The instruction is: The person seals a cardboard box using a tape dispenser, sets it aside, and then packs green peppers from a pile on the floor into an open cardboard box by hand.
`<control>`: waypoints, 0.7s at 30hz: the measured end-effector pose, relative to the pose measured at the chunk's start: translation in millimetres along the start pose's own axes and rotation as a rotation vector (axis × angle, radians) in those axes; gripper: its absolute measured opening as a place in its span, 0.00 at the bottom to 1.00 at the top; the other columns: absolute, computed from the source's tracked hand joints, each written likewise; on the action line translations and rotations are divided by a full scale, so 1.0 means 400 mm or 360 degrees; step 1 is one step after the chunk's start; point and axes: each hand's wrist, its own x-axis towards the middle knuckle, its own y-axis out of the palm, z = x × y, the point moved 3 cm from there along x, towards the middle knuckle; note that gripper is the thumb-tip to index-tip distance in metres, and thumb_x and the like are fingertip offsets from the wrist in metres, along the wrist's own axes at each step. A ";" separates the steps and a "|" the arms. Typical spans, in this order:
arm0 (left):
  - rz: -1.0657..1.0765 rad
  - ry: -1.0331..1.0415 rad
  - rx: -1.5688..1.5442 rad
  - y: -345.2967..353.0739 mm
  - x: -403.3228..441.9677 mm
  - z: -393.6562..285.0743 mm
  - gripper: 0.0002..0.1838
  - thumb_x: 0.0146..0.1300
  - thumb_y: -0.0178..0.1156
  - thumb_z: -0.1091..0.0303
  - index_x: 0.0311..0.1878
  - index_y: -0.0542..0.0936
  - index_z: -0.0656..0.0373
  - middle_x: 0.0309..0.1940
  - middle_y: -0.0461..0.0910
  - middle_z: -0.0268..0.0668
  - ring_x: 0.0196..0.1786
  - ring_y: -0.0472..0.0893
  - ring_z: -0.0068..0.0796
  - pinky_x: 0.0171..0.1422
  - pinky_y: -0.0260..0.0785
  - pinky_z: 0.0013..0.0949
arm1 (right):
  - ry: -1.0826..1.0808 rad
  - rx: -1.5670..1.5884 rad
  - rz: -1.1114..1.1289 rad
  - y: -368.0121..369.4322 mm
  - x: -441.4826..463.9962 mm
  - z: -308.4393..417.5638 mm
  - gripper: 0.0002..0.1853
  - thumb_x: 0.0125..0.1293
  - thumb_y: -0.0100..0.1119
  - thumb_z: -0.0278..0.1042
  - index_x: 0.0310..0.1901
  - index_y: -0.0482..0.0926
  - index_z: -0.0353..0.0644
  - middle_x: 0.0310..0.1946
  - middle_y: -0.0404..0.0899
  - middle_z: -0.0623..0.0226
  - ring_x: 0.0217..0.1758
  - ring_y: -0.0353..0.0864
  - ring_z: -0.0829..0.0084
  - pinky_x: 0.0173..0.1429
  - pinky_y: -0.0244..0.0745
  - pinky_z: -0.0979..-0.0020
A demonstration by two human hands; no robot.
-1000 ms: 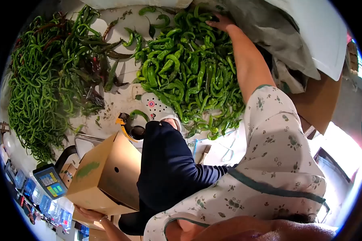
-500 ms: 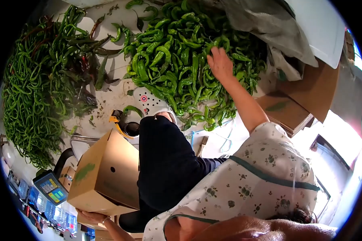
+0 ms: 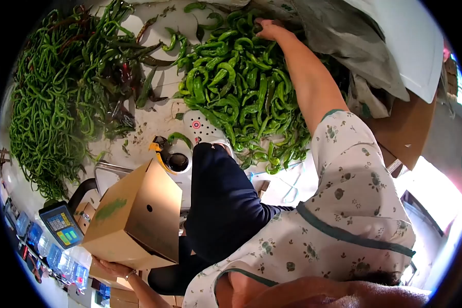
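My right hand (image 3: 268,29) reaches to the far edge of a heap of thick, curved green peppers (image 3: 231,77). Its fingers are stretched apart among them, and no pepper shows clearly in its grasp. At the lower left, my left hand (image 3: 113,268) grips the near lower edge of a cardboard box (image 3: 154,210) tilted beside my leg. That box has a round hole in one face and a green smear on another. Its inside is hidden from view.
Long thin green peppers (image 3: 51,113) lie heaped at the left, with dark and red ones beside them. A scale display (image 3: 61,225), a yellow-and-black tape dispenser (image 3: 172,158), a grey cloth (image 3: 339,38) and flat cardboard (image 3: 408,128) surround me. My white clog (image 3: 200,126) touches the heap.
My right hand has moved up and slightly left, from the middle right of the pepper heap to its far edge, with the arm more outstretched. My left hand stays on the box.
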 end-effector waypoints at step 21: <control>-0.0015 0.0122 0.0016 -0.009 0.008 0.016 0.32 0.70 0.35 0.48 0.63 0.67 0.66 0.63 0.66 0.50 0.64 0.66 0.47 0.69 0.55 0.44 | -0.0541 0.2663 -0.0043 -0.414 -0.209 -0.070 0.10 0.65 0.53 0.38 0.41 0.75 0.40 0.34 0.76 0.65 0.35 0.75 0.72 0.36 0.73 0.67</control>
